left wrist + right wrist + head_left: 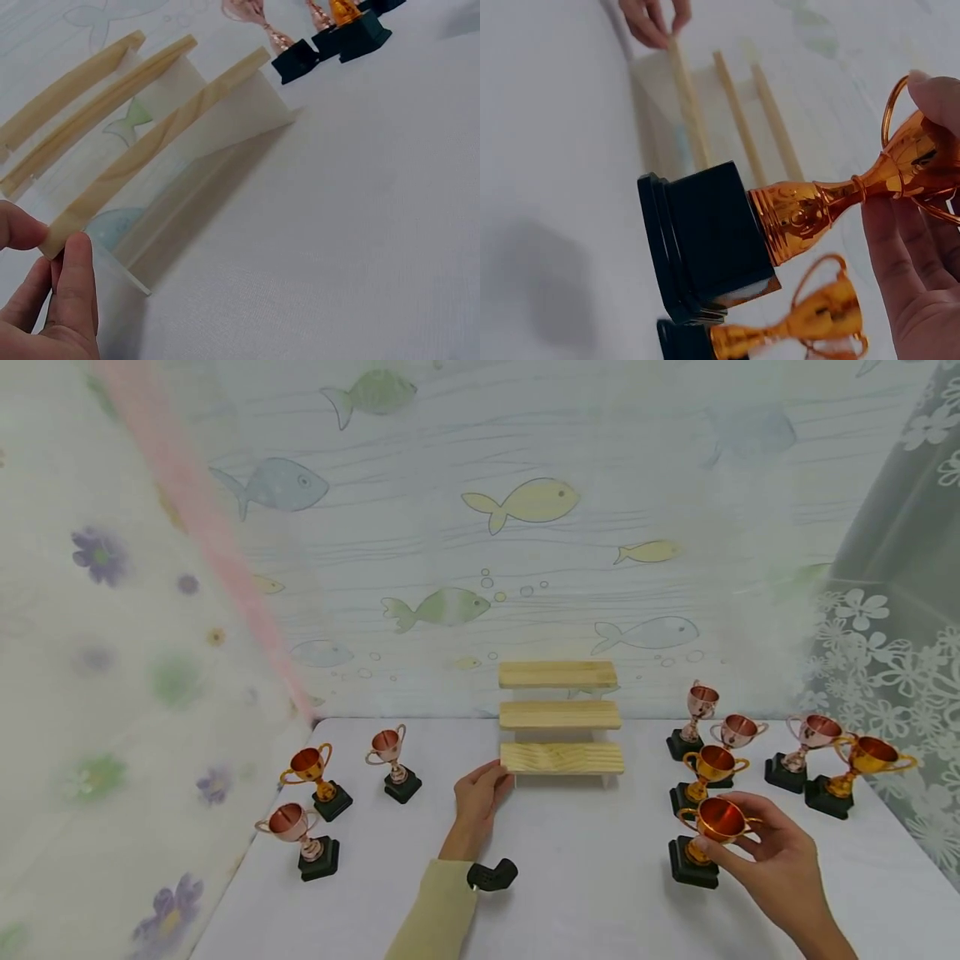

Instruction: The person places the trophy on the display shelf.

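Observation:
A three-tier display stand with wooden steps [561,760] and clear side panels stands by the back wall. My left hand [477,797] pinches the left end of its lowest step; in the left wrist view, thumb and fingers [73,281] grip the wood's corner. At the right, my right hand [783,864] holds a gold trophy cup [720,821] by its bowl and handles. Its black square base [709,232] hangs over the white cloth, upright in the head view, with a shadow below. Close behind it stands another gold trophy cup [712,764].
Two rose-gold trophies [288,821] [387,745] and a gold trophy [307,766] stand at the left. Several more, including a rose-gold one [702,700] and a gold one [873,756], stand at the right back. A fish-print curtain [420,543] hangs behind the table.

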Available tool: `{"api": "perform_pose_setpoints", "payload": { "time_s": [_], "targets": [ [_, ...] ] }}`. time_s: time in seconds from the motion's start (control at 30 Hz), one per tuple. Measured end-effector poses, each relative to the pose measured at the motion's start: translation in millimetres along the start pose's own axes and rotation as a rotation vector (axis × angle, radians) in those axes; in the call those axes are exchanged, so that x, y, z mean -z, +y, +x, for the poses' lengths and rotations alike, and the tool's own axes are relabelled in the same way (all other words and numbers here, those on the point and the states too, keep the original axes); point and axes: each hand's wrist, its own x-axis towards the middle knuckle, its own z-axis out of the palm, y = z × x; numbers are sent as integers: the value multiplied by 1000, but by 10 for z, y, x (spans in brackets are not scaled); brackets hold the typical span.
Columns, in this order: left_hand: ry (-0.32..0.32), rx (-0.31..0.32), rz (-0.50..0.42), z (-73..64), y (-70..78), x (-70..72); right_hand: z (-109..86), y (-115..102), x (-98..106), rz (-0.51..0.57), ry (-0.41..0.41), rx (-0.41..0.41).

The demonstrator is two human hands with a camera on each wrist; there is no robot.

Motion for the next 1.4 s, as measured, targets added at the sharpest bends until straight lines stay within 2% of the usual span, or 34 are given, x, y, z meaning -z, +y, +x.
{"api": "perform_pose_setpoints", "payload": {
  "time_s": [0.3, 0.53, 0.7, 1.03, 1.4],
  "targets": [
    [32, -12, 34, -36, 17, -36, 55, -106, -334, 101, -79, 115],
    [49, -15, 14, -16, -13, -57, 127, -114, -603, 137, -57, 190],
    [52, -13, 12, -27, -17, -74, 236, -132, -769, 212, -61, 216],
    [59, -23, 6, -43, -1, -96, 594, -335, -988, 307, -70, 253],
    [58, -21, 9, -58, 5, -72, 1093, -659, -1159, 449, -43, 272]
  ]
}}
